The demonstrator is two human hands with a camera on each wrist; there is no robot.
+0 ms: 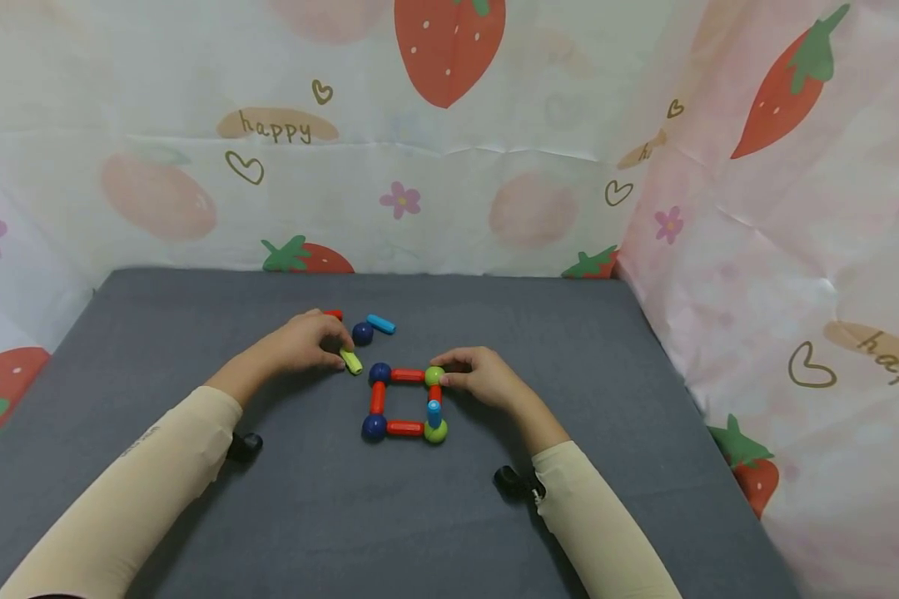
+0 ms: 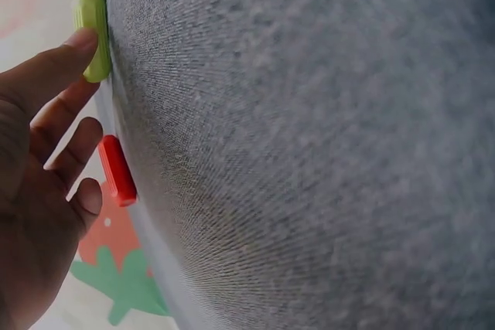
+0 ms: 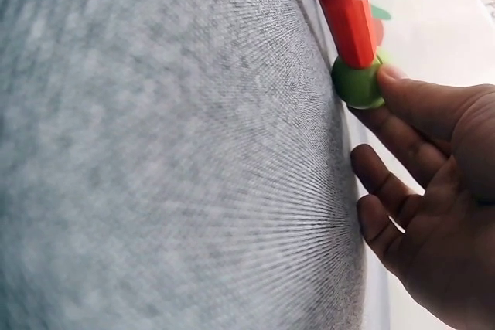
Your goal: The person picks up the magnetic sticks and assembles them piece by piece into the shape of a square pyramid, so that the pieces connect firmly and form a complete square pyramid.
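- Left hand, upper middle of the frame: thumb and a fingertip pinch the yellow-green rod; other fingers loosely bent. Grip sits toward 1 end, leaving the other end free, pointing down and right.
- Right hand, right of centre: thumb and index finger closed on the far green ball, remaining fingers loose. Looks like a steadying hold on that corner.
- Square frame lies flat at centre, between the hands: 4 red rods, 2 navy balls on its left, 2 green on its right. Placement presumably keeps it in reach of either hand.
- Blue piece shows at the near green ball, probably raised; exact tilt unclear.
- Spares above: navy ball, blue rod, red rod, the last partly behind the left hand in the head view.
- Right side's red rod partly hidden by the blue piece; right wrist view cuts off the near green ball.
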